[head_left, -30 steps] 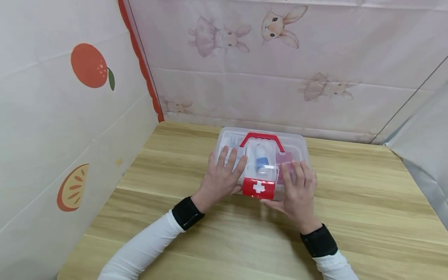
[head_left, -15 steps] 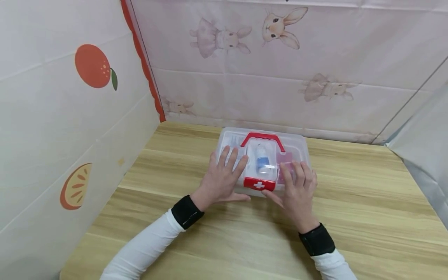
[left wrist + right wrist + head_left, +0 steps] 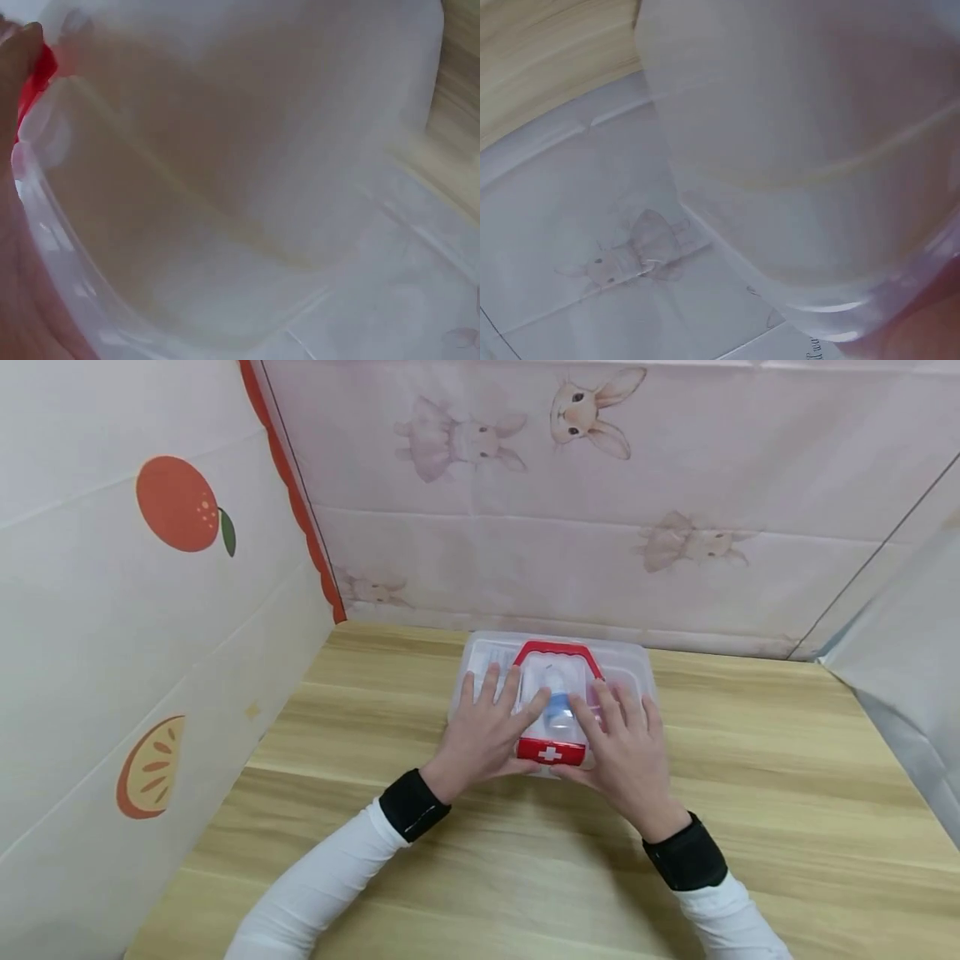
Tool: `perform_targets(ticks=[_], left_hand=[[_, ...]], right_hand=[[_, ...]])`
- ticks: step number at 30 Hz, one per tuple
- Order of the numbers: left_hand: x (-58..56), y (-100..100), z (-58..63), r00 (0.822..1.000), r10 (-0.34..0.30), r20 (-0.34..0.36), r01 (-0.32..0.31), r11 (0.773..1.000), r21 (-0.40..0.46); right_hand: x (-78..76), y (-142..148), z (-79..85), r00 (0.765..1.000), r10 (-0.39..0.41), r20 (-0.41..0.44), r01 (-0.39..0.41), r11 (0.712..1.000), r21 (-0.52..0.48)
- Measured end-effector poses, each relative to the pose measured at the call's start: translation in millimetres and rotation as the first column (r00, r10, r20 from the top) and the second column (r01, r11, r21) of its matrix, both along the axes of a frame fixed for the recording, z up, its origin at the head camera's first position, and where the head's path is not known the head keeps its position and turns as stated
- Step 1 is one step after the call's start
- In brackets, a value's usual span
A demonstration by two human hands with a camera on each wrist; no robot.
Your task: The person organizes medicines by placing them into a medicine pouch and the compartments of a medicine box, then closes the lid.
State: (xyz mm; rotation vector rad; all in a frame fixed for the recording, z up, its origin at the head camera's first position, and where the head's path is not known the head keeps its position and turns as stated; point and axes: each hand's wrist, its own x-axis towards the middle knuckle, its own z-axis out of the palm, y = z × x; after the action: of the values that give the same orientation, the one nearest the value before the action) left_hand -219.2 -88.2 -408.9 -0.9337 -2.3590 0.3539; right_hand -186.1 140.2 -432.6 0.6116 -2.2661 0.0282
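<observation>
A clear plastic first-aid box [image 3: 636, 662] lies on the table, lid down. It has a red handle [image 3: 558, 647] and, at the front, a red latch [image 3: 532, 748] with a white cross. Through the lid show a small bottle [image 3: 559, 713] with a blue label and something pink on the right. My left hand [image 3: 480, 727] rests spread fingers on the lid's left part, its thumb by the latch. My right hand [image 3: 624, 752] lies likewise on the right part, thumb at the latch's lower edge. Close up in the left wrist view, the red latch [image 3: 37, 82] sits beside a fingertip.
The wooden table [image 3: 780, 777] extends around the box. Behind the box stands a pink wall covering [image 3: 540, 568] with rabbit prints. A white covering [image 3: 67, 635] with fruit prints rises on the left, and a pale sheet [image 3: 911, 635] hangs on the right.
The latch, showing taller a second ago, now appears folded lower. Both hands have moved inward over the lid, with the thumbs drawn close together at the latch.
</observation>
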Motion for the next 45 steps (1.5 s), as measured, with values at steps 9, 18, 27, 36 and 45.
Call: perform_targets(ticks=[9,18,27,36,45], left_hand=[[-7.0,0,-9.2,0.978,-0.094,-0.187,0.094,0.996,-0.008],[-15.6,-2,-12.5,0.93,-0.147,-0.338,0.139,0.989,-0.05],[-15.1,-2,-10.3,0.929,-0.145,-0.34,0.141,0.989,-0.039],[-11.2,-1,-6.3,0.965,-0.134,-0.226,0.134,0.991,-0.014],[-7.7,2,4.3,0.982,-0.115,-0.149,0.116,0.993,0.001]], right_hand=[[0.3,-6,-5.2,0.998,0.019,-0.052,-0.021,0.999,-0.036],[-9.0,-12,-11.8,0.975,0.022,-0.223,-0.043,0.995,-0.089],[-9.3,-14,-12.8,0.968,0.02,-0.251,-0.046,0.994,-0.1],[-5.8,-12,-10.2,0.986,0.022,-0.164,-0.038,0.995,-0.09],[1.3,-18,2.3,1.0,-0.02,0.005,0.021,0.991,-0.134]])
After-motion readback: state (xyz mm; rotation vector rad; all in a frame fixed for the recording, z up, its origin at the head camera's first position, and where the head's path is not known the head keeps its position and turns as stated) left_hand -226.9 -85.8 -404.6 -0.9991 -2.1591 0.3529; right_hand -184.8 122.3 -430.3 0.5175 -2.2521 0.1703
